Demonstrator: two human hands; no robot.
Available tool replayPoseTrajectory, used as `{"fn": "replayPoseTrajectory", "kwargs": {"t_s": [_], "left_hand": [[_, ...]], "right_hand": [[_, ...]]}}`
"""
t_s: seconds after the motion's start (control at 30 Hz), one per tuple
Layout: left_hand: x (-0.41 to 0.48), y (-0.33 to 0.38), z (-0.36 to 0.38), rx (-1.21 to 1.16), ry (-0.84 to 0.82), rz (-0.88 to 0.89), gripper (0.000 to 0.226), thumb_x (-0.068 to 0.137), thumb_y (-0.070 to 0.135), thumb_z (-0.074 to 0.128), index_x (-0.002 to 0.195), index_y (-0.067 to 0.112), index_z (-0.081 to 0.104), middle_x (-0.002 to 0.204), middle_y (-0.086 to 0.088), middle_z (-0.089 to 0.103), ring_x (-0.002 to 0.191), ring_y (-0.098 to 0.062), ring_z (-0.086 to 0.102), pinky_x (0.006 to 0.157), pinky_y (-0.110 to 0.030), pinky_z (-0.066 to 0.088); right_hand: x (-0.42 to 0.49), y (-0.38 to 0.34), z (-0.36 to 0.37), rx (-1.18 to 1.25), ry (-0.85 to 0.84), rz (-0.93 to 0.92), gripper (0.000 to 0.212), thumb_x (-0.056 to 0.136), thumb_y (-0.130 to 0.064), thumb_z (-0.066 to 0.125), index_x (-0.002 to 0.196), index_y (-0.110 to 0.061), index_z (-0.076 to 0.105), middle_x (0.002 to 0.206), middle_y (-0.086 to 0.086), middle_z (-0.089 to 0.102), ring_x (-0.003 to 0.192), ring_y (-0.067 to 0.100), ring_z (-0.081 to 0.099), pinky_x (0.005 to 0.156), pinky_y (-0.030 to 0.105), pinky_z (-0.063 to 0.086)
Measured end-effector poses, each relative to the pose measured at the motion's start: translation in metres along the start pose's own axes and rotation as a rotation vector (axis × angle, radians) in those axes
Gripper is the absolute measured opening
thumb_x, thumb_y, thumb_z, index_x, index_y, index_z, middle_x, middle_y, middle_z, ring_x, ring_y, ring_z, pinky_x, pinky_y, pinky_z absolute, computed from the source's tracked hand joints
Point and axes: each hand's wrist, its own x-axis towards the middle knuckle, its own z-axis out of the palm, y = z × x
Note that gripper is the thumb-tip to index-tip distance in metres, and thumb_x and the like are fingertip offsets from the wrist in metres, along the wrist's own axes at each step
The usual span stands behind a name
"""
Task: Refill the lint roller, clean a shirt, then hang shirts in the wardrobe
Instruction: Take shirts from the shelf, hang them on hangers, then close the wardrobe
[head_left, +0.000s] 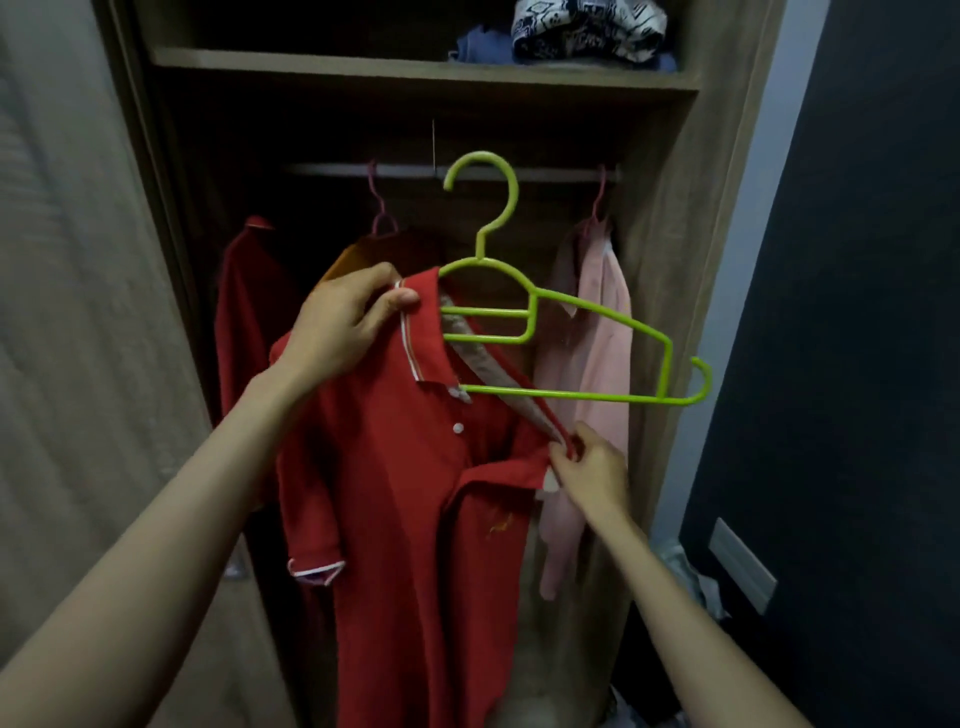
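A red polo shirt (410, 499) with a white-trimmed collar hangs in front of the open wardrobe. A green plastic hanger (571, 322) is half inside it: the left arm is under the shirt's left shoulder, the right arm sticks out bare. My left hand (343, 322) pinches the collar and the hanger's left side. My right hand (587, 467) pinches the edge of the open neck lower down on the right. The hanger's hook stands in front of the wardrobe rail (550, 174), not on it.
On the rail hang a dark red shirt (244, 312) at the left, an orange garment (353, 254) behind my left hand, and a pink shirt (592, 353) at the right. Folded clothes (587, 31) lie on the upper shelf. A dark wall (857, 312) stands on the right.
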Motion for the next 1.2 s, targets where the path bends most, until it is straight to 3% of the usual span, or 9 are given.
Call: {"fn": "replayPoseTrajectory", "kwargs": {"t_s": [0.03, 0.13, 0.27, 0.47, 0.53, 0.67, 0.9, 1.07, 1.2], "left_hand": [[-0.005, -0.009, -0.006, 0.006, -0.002, 0.007, 0.035, 0.092, 0.046, 0.045, 0.085, 0.014, 0.056, 0.069, 0.011, 0.048, 0.067, -0.003, 0.044, 0.063, -0.026, 0.035], [-0.022, -0.037, -0.021, 0.087, -0.041, 0.038, 0.035, 0.096, 0.043, 0.044, 0.090, 0.010, 0.056, 0.078, 0.004, 0.050, 0.071, -0.011, 0.047, 0.065, -0.033, 0.041], [-0.036, -0.058, -0.031, 0.324, -0.060, 0.099, 0.026, 0.094, 0.040, 0.042, 0.098, 0.016, 0.050, 0.078, -0.010, 0.046, 0.066, -0.028, 0.050, 0.055, -0.037, 0.040], [-0.046, -0.062, -0.032, 0.628, 0.045, 0.136, 0.016, 0.089, 0.013, 0.058, 0.104, 0.013, 0.050, 0.070, -0.018, 0.045, 0.052, -0.029, 0.046, 0.049, -0.030, 0.023], [-0.049, -0.062, -0.030, 0.672, 0.096, 0.111, 0.031, 0.082, 0.000, 0.065, 0.107, 0.013, 0.051, 0.070, -0.018, 0.045, 0.052, -0.028, 0.044, 0.047, -0.032, 0.026], [-0.051, -0.061, -0.028, 0.675, 0.145, 0.193, 0.044, 0.081, -0.003, 0.060, 0.120, 0.015, 0.051, 0.071, -0.020, 0.048, 0.051, -0.028, 0.045, 0.043, -0.034, 0.036], [-0.043, -0.057, -0.033, 0.670, 0.112, 0.179, 0.059, 0.085, -0.006, 0.055, 0.135, 0.024, 0.051, 0.073, -0.017, 0.045, 0.053, -0.028, 0.042, 0.044, -0.037, 0.038], [-0.045, -0.054, -0.032, 0.671, 0.114, 0.266, 0.070, 0.082, -0.011, 0.058, 0.138, 0.028, 0.045, 0.071, -0.017, 0.045, 0.052, -0.027, 0.042, 0.045, -0.037, 0.037], [-0.047, -0.057, -0.028, 0.674, -0.005, 0.395, 0.062, 0.083, -0.005, 0.044, 0.136, 0.026, 0.047, 0.068, -0.014, 0.041, 0.050, -0.023, 0.038, 0.042, -0.035, 0.038]], "right_hand": [[0.006, 0.002, -0.008, -0.002, -0.017, -0.005, 0.004, 0.079, -0.012, 0.068, 0.082, -0.012, 0.065, 0.075, 0.014, 0.069, 0.076, 0.032, 0.066, 0.062, 0.030, 0.039], [0.022, -0.005, -0.035, 0.038, -0.041, -0.011, 0.022, 0.077, -0.006, 0.070, 0.099, -0.007, 0.073, 0.087, 0.009, 0.073, 0.081, 0.021, 0.066, 0.064, 0.016, 0.040], [0.041, -0.013, -0.062, -0.007, -0.212, -0.116, 0.014, 0.077, -0.004, 0.071, 0.089, -0.011, 0.075, 0.077, -0.002, 0.068, 0.071, 0.006, 0.058, 0.056, 0.001, 0.037], [0.061, -0.025, -0.074, -0.081, -0.377, -0.161, 0.010, 0.080, -0.013, 0.067, 0.072, -0.019, 0.071, 0.065, 0.001, 0.067, 0.059, 0.007, 0.058, 0.057, 0.018, 0.046], [0.066, -0.029, -0.077, -0.111, -0.466, -0.159, 0.006, 0.080, -0.013, 0.067, 0.076, -0.013, 0.071, 0.070, 0.011, 0.069, 0.061, 0.014, 0.061, 0.061, 0.029, 0.051], [0.079, -0.029, -0.090, -0.139, -0.704, -0.116, 0.014, 0.084, -0.006, 0.064, 0.094, 0.003, 0.068, 0.080, 0.026, 0.065, 0.066, 0.025, 0.059, 0.057, 0.027, 0.049], [0.086, -0.033, -0.094, -0.117, -0.680, -0.083, 0.008, 0.081, -0.014, 0.066, 0.087, -0.016, 0.070, 0.077, 0.013, 0.066, 0.067, 0.020, 0.057, 0.064, 0.034, 0.048], [0.087, -0.040, -0.103, -0.112, -0.823, 0.014, 0.022, 0.081, -0.009, 0.065, 0.102, -0.016, 0.062, 0.074, 0.010, 0.060, 0.057, 0.013, 0.048, 0.049, 0.023, 0.040], [0.084, -0.046, -0.104, -0.120, -0.637, -0.067, 0.014, 0.080, -0.014, 0.063, 0.092, -0.021, 0.066, 0.061, 0.000, 0.060, 0.052, 0.010, 0.048, 0.050, 0.023, 0.038]]}}
